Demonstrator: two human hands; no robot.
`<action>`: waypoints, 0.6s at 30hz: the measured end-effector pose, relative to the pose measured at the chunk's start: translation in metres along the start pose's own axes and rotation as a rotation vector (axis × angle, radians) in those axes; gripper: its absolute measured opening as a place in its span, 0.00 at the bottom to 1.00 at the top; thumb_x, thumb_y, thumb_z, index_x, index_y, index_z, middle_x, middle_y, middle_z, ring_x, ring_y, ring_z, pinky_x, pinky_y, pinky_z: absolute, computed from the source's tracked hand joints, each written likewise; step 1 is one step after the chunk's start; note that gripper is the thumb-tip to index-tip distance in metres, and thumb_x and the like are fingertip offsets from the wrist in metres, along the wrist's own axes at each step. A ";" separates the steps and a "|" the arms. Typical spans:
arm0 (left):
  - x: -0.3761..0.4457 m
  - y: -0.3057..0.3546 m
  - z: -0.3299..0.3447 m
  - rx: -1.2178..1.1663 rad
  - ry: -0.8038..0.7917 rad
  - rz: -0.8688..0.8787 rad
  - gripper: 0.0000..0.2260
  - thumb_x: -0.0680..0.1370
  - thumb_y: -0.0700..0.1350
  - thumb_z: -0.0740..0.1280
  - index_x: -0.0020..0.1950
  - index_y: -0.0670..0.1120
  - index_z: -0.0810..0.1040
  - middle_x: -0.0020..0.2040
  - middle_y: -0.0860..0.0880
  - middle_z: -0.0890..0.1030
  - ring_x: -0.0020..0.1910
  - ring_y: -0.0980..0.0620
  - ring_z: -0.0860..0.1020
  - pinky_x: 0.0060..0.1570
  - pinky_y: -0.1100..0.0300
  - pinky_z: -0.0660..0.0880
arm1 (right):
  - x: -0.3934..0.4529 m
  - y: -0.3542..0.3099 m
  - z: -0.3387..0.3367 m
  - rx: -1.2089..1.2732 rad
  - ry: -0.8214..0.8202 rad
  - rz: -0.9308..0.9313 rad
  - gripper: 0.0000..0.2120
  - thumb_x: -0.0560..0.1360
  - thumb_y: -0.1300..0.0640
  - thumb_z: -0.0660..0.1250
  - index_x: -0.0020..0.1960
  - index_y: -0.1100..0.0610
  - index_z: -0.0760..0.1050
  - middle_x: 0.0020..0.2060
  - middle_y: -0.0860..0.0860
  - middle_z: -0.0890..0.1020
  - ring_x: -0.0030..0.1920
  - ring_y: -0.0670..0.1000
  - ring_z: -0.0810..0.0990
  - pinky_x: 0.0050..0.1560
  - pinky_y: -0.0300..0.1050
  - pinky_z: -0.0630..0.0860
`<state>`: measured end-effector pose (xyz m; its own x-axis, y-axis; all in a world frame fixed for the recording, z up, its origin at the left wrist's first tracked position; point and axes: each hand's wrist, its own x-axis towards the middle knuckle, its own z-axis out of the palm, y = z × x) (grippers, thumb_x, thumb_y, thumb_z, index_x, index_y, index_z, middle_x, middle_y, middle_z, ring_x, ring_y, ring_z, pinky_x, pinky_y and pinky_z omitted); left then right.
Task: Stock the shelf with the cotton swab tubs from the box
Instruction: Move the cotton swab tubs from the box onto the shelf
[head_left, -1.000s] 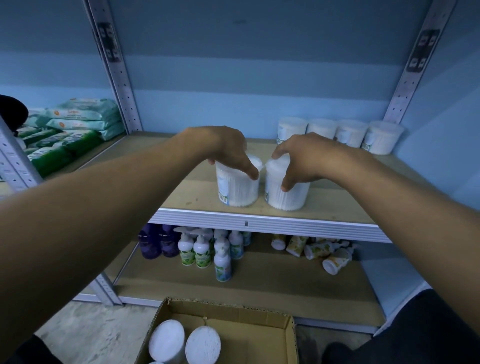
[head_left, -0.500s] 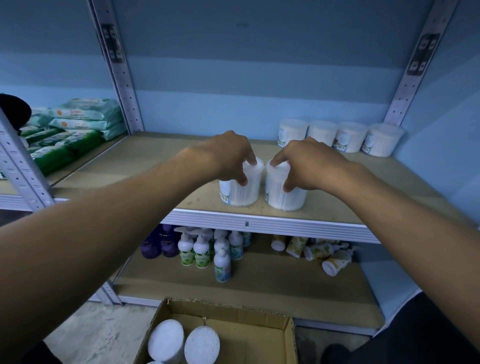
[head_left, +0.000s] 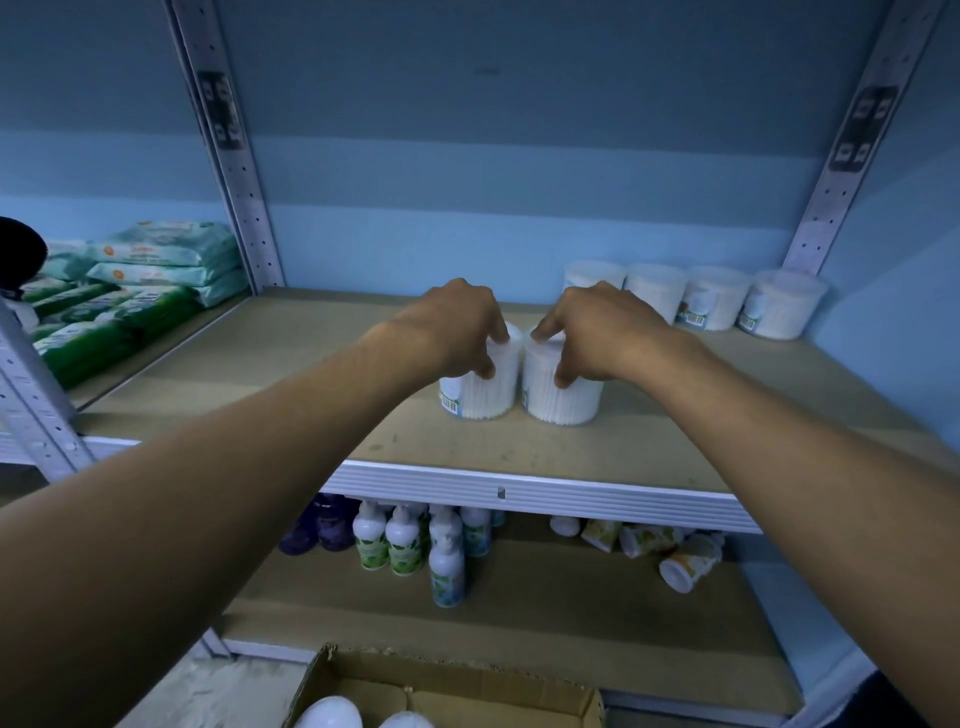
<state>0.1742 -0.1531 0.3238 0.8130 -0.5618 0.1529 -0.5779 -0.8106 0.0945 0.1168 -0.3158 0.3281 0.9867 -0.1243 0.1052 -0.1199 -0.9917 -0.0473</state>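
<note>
Both hands on two tubs at mid-frame, standing on the shelf (head_left: 270, 374).

I see my left hand (head_left: 452, 332) grasping the left tub (head_left: 480, 389) from above and my right hand (head_left: 597, 332) grasping the right tub (head_left: 563, 397) — the two stand upright, just beside each other. Four more tubs (head_left: 696, 301) line the wall at upper right. The box (head_left: 447, 691) at bottom centre holds two white lids — only their tops show.
</note>
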 end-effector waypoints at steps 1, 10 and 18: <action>0.004 -0.002 0.002 -0.001 0.002 -0.002 0.24 0.71 0.48 0.78 0.66 0.53 0.79 0.63 0.47 0.79 0.60 0.45 0.77 0.58 0.53 0.75 | 0.005 0.000 0.001 0.004 -0.003 0.007 0.32 0.66 0.54 0.81 0.68 0.43 0.77 0.62 0.51 0.79 0.62 0.56 0.76 0.47 0.45 0.71; 0.041 -0.022 0.009 -0.030 0.008 -0.026 0.23 0.71 0.50 0.77 0.66 0.55 0.78 0.64 0.49 0.76 0.63 0.47 0.74 0.59 0.54 0.74 | 0.044 -0.002 0.000 0.044 -0.058 0.082 0.33 0.67 0.53 0.81 0.69 0.42 0.76 0.66 0.51 0.76 0.63 0.55 0.76 0.54 0.46 0.75; 0.072 -0.030 0.010 -0.082 0.020 -0.077 0.24 0.70 0.48 0.79 0.65 0.53 0.80 0.64 0.49 0.80 0.61 0.47 0.78 0.61 0.52 0.75 | 0.076 -0.003 0.003 0.035 -0.029 0.058 0.28 0.68 0.56 0.81 0.67 0.49 0.79 0.63 0.52 0.79 0.61 0.56 0.77 0.49 0.46 0.73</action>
<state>0.2511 -0.1711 0.3225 0.8544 -0.4940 0.1613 -0.5180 -0.8347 0.1869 0.1928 -0.3224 0.3332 0.9810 -0.1802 0.0723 -0.1738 -0.9809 -0.0876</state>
